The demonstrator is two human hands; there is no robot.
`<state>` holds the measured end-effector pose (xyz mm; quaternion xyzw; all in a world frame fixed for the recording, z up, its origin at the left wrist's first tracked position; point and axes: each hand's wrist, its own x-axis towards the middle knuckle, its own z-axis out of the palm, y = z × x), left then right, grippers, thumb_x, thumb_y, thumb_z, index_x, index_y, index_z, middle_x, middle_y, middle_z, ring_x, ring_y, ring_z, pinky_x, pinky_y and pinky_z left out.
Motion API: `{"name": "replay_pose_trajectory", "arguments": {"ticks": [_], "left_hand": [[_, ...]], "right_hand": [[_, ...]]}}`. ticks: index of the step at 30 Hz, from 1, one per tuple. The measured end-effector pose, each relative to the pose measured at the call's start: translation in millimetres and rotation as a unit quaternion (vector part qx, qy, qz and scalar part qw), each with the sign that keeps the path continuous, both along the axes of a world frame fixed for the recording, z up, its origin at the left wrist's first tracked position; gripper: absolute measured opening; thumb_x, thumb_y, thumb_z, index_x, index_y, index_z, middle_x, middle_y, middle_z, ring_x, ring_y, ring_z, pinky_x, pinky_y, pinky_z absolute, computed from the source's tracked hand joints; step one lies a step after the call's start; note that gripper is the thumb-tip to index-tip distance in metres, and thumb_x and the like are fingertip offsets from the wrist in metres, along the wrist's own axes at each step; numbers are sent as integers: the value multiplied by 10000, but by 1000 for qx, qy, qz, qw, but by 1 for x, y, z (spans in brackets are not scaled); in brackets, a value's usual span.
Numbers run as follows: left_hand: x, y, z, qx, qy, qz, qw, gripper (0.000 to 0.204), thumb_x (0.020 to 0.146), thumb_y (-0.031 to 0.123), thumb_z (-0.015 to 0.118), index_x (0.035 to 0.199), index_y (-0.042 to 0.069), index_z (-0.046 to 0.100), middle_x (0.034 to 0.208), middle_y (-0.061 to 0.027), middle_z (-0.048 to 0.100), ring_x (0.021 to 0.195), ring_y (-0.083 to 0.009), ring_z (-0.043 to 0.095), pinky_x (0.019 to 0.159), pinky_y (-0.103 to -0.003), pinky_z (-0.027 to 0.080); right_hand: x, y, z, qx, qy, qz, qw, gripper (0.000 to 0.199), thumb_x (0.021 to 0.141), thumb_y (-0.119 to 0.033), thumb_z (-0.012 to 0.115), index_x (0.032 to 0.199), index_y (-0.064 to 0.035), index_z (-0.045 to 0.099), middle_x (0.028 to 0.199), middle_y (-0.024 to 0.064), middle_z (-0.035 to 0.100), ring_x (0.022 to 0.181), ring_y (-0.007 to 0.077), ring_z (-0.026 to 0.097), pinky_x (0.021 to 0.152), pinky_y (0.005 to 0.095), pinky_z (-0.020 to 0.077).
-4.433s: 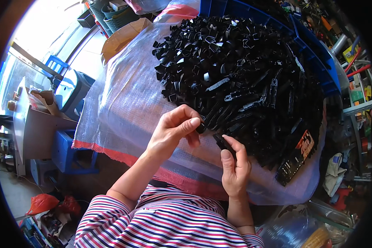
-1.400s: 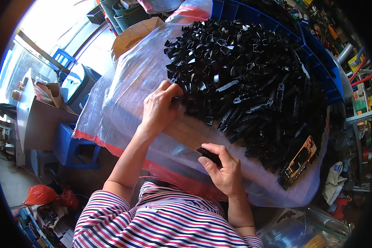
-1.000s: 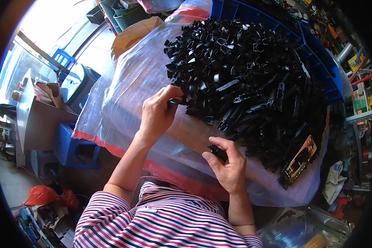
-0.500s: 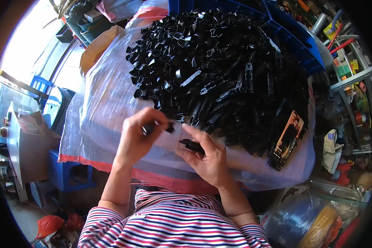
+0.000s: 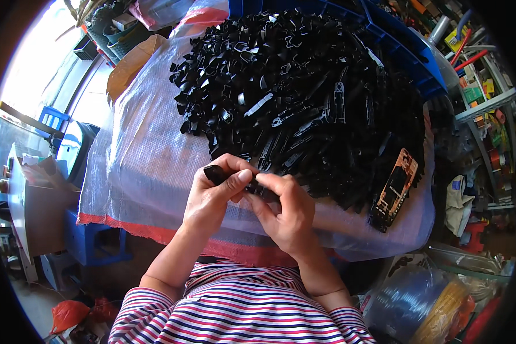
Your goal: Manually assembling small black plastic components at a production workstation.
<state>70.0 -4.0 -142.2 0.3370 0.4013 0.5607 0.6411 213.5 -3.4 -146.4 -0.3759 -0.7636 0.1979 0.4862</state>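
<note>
My left hand (image 5: 215, 192) is closed round a small black plastic piece (image 5: 214, 174), whose dark end sticks out beside the thumb. Close against it, my right hand (image 5: 286, 212) grips a longer black plastic part (image 5: 264, 192) between thumb and fingers. The fingertips of both hands meet, and the fingers cover how the two pieces touch. Just beyond my hands rises a large heap of black plastic parts (image 5: 281, 97): short curved pieces lie mostly on its left, long slim ones in its middle and right.
Under the heap spreads a white woven sack (image 5: 143, 149) with a red edge. A phone (image 5: 395, 189) lies on the heap's right side. Blue crates (image 5: 407, 51) stand behind. At left is a blue stool (image 5: 100, 241); at right, a metal shelf (image 5: 487, 106) and wrapped coils (image 5: 418, 309).
My left hand has moved right and my right hand slightly up, so the two, apart before, now meet. The black pieces they hold have come together.
</note>
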Motion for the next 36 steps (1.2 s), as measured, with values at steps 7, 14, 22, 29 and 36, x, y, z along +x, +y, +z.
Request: {"name": "replay_pose_trajectory", "arguments": {"ticks": [7,14,22,29,36], "left_hand": [[-7,7,-6,-8,9,3,1000,165,829,181,633,880,24,625,718,17,562,615,-51,449,567,-199,346],[-3,6,-9,14,16,7,1000,193,810,179,662,894,9,627,721,-15,588,586,-46,442,530,-183,323],[0,5,-2,42,68,23,997,184,796,163,675,879,2,639,690,14,558,584,-42,427,523,-186,319],[0,5,-1,67,117,36,990,170,800,170,672,885,24,649,672,33,544,582,-36,432,509,-183,317],[-3,2,2,82,153,19,985,107,842,100,615,897,9,623,765,13,600,701,-43,498,621,-196,414]], "right_hand": [[17,-10,5,-180,75,0,981,241,898,-154,528,1088,-10,557,936,69,613,850,149,577,778,250,439],[18,-14,3,-205,56,-11,977,239,913,-221,515,970,2,581,705,13,555,612,79,471,559,205,384],[19,-11,5,-239,62,32,969,241,914,-227,513,938,2,585,575,-29,463,519,46,393,469,202,299],[22,-11,4,-258,69,27,963,241,916,-229,510,941,-3,591,574,-46,440,523,30,376,469,191,290],[22,-11,2,-251,68,29,965,258,921,-242,503,949,0,591,575,-55,435,526,21,369,467,184,281]]}}
